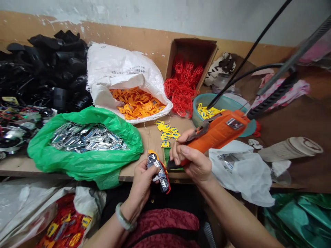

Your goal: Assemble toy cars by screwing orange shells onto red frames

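My left hand (142, 179) is closed on a toy vehicle part (159, 172) in grey, orange and red, held at the table's front edge with its dark wheel side turned up. Wrapped round an orange electric screwdriver (217, 132) is my right hand (193, 156). The screwdriver's dark tip points left, close to the toy part; whether they touch I cannot tell. Just behind the tip lies a small green tray (167, 153), partly hidden by my right hand. Several yellow pieces with blue marks (168, 132) lie on the table beyond it.
A green bag (38, 151) of silvery parts stands left. Behind are a white sack (116, 60) of orange pieces, a cardboard box (204, 44) with red frames, and a teal bowl (196, 115). A white bag (245, 175) lies right. Cables (248, 51) hang above the screwdriver.
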`<state>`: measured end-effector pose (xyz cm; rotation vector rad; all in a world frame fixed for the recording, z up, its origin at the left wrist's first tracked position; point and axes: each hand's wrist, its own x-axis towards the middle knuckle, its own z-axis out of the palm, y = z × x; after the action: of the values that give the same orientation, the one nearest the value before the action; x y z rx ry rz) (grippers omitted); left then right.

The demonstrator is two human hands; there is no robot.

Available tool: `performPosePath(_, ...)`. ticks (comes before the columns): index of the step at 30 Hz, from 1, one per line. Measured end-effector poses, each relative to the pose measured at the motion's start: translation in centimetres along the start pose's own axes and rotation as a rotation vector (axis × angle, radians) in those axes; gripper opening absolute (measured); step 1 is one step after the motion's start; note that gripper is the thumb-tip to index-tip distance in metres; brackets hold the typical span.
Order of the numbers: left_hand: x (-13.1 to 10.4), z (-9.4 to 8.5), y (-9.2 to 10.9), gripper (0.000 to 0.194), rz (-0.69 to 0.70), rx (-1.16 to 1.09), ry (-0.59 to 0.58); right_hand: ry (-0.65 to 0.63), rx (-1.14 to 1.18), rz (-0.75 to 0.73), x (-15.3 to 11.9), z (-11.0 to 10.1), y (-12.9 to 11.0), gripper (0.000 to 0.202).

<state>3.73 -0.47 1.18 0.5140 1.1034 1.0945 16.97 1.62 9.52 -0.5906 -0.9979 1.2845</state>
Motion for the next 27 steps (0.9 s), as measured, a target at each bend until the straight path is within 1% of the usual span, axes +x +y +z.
performPosePath(4,-0.1,0.0,0.0,0.020,0.009,0.011,-0.004,-0.016,-0.003,0.030,-0.1,-0.1,0.7,0.017)
performPosePath(10,-0.2,0.2,0.0,0.020,0.023,0.019,0.009,-0.025,-0.066,0.062,-0.3,-0.2,0.9,0.021)
performPosePath(15,-0.2,0.3,0.0,0.022,0.022,0.032,0.013,-0.030,-0.104,0.066,-0.5,-0.3,1.1,0.019)
performPosePath(27,-0.1,0.2,0.0,0.019,0.030,0.053,0.036,-0.070,-0.154,0.056,-0.8,-0.5,1.4,0.023)
